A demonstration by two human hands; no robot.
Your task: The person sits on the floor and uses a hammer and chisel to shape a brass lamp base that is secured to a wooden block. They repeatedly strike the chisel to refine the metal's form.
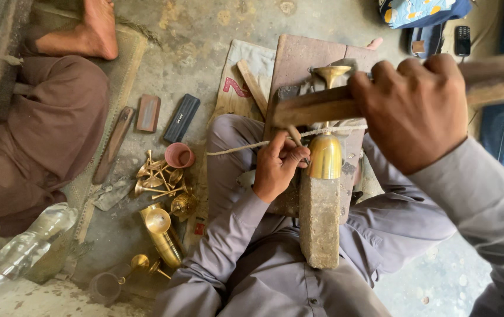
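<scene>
- Brass goblet (325, 154) stood at the centre of the frame, mounted on a stone block (319, 220) resting on the person's lap, a cord (246, 147) looped around its stem
- Left hand (276, 166) had its fingers pinched together on a thin tool pressed against the goblet's bowl
- Right hand (415, 108), upper right, had its fingers clamped on a wooden bow handle (313, 107)
- Judged step: spinning and finishing the bowl; the next stroke called for a steady tool
- More brass pieces (161, 182) lay lower left on the floor
</scene>
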